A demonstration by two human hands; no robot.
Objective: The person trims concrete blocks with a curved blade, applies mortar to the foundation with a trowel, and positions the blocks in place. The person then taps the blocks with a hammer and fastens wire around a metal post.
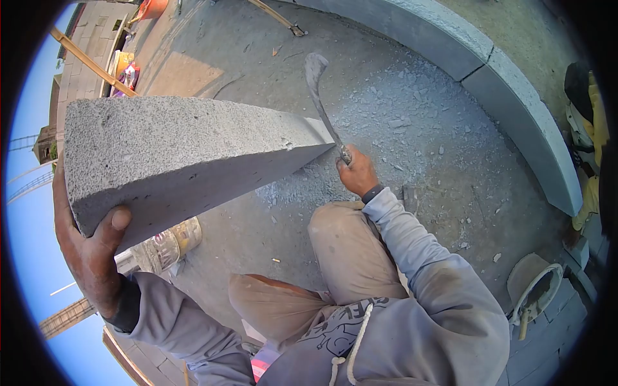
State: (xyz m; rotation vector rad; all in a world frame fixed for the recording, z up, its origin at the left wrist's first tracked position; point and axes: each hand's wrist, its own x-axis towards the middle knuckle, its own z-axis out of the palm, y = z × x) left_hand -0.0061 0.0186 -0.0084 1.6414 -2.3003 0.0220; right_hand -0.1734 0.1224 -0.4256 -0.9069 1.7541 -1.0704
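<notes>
A long grey concrete block (174, 138) stands tilted on the left, its near end large in view and its far end down by the floor. My left hand (90, 251) grips that near end, the thumb pressed on the lower face and the fingers behind the far side. In my right hand (357, 174) is the handle of a curved metal blade (317, 83), machete-like, with a wider rounded tip. The blade points away from me, just right of the block's far end. Pale chips and dust (399, 116) cover the floor beside it.
A low curved block wall (515, 109) runs along the right. A mortar-smeared bucket (534, 283) stands lower right, and another bucket (174, 248) lies under the block. Poles (90, 61) and an orange container (152, 8) are upper left. Someone in yellow (591, 199) is at the right edge.
</notes>
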